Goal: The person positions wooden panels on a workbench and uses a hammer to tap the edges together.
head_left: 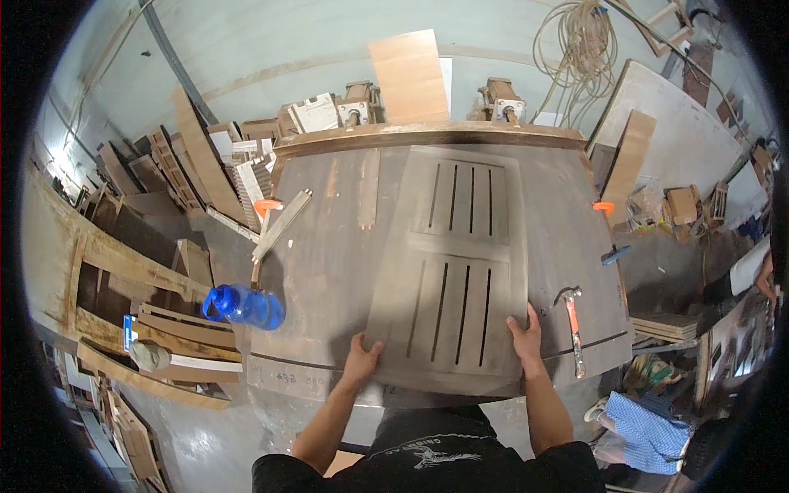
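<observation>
A grey-brown slotted wooden panel (460, 253), framed like a door, lies or is held slightly tilted above the worktable (316, 238); whether it rests fully on the top I cannot tell. Dark narrow slots run through its two sections. My left hand (362, 360) grips its left edge near the close end. At the right edge, a little higher, my right hand (524, 333) holds on with the thumb along the side. Fingers under the panel are partly hidden. To the right of it lies a claw hammer (574, 333) with an orange and dark handle.
A blue water bottle (244, 306) stands at the table's left edge, near loose wood strips (282, 223). Orange-ended clamps (604, 207) sit at both sides. A raised wooden rail (427, 133) closes the far edge. Stacked boards (666, 327) and a person's arm (766, 279) are at the right.
</observation>
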A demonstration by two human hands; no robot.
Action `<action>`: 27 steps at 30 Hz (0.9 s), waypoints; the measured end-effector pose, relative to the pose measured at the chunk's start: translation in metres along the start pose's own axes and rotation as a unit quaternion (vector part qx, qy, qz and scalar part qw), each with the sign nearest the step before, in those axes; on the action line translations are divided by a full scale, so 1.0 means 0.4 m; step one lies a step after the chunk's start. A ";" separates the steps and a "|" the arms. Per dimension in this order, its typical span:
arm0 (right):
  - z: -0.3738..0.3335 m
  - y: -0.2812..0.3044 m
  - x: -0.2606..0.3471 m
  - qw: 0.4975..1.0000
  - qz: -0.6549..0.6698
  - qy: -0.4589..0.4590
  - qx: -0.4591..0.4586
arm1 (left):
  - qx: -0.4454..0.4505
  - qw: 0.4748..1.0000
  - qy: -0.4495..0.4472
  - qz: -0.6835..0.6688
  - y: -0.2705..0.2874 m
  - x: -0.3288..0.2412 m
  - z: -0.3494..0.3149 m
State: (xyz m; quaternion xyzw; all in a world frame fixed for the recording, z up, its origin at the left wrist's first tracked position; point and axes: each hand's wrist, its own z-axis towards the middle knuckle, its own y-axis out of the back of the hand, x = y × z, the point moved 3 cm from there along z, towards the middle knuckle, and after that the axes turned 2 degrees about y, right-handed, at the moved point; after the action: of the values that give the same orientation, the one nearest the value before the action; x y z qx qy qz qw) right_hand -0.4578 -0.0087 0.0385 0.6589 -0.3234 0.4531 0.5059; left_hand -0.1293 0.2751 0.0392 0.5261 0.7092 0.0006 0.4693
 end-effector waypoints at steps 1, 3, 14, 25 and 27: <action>0.022 -0.004 0.010 0.999 0.041 0.012 0.006 | -0.020 0.997 -0.058 -0.045 -0.020 -0.007 -0.018; 0.080 -0.010 0.003 0.999 0.034 0.012 0.012 | -0.009 0.984 -0.117 -0.138 -0.044 -0.039 -0.033; 0.244 -0.138 0.020 0.950 -0.283 0.112 -0.069 | -0.119 0.966 -0.098 0.209 -0.100 -0.177 0.092; 0.171 -0.145 -0.011 0.947 -0.292 0.117 -0.072 | -0.194 0.940 -0.189 0.209 -0.093 -0.153 0.054; 0.168 -0.145 -0.009 0.948 -0.293 0.106 -0.069 | -0.168 0.946 -0.181 0.212 -0.080 -0.170 0.053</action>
State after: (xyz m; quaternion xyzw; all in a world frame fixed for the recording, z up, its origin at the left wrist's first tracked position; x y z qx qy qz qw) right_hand -0.3897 -0.0573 0.0083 0.6364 -0.0913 0.3282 0.6921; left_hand -0.1387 0.1997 0.0565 0.5691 0.4740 0.1240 0.6603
